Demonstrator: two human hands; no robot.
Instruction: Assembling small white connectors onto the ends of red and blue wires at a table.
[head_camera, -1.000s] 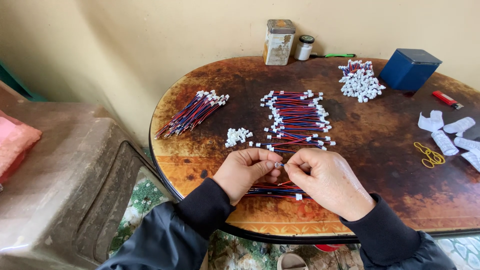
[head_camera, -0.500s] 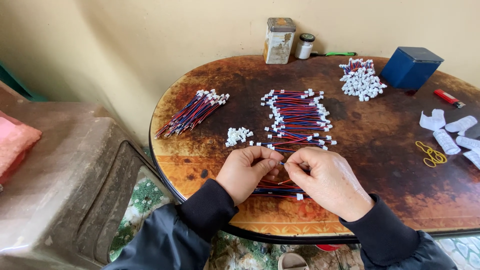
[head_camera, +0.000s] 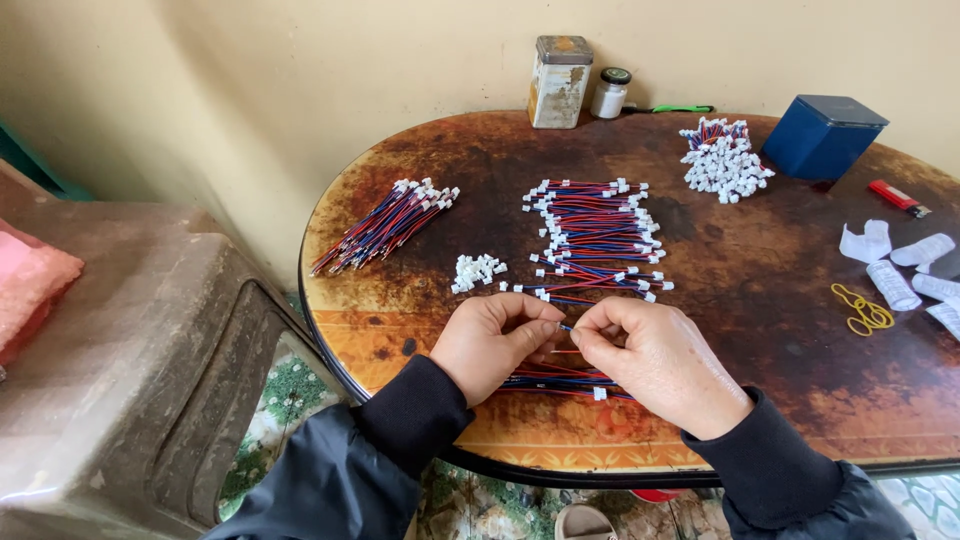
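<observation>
Both hands, left hand (head_camera: 493, 345) and right hand (head_camera: 655, 362), pinch one thin wire (head_camera: 566, 327) tight; a big finished row (head_camera: 595, 238) lies far, loose plugs (head_camera: 476, 271) wait

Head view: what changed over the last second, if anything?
Almost nothing. Left hand and right hand stay pinched together on a wire above the small bundle. The wire row, loose connectors and table lie unmoved.

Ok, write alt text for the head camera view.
Two hands, left hand and right hand, pinch a thin wire between them over a worn brown table, above a small wire bundle. Rows of red-and-blue wires lie beyond.
</observation>
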